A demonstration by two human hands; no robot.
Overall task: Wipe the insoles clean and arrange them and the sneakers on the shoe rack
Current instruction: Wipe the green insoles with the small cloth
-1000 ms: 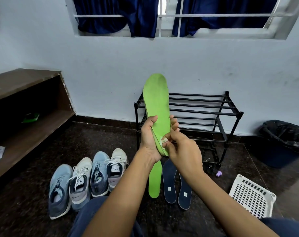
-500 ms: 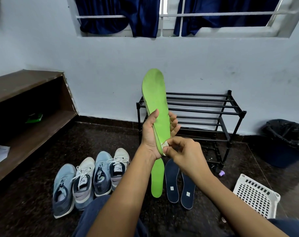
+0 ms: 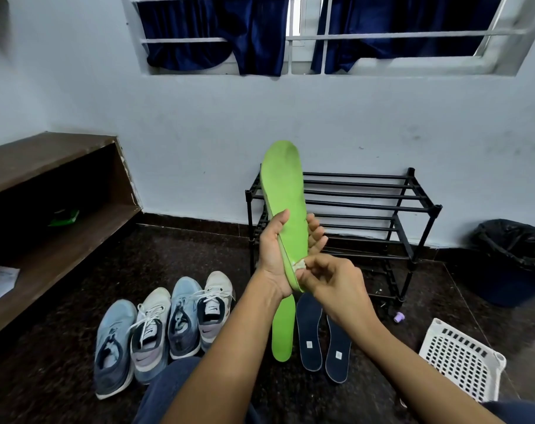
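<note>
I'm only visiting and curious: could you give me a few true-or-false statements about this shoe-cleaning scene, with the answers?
1. The left hand holds a green insole with its toe end up. True.
2. The right hand pinches a small whitish wipe against that insole's lower end. True.
3. Four shoes stand on the rack. False: the sneakers stand on the floor, left of the shoe rack.
4. Three dark insoles lie on the floor. False: two dark insoles lie beside a second green insole.

green insole (image 3: 285, 191) upright, toe up
</note>
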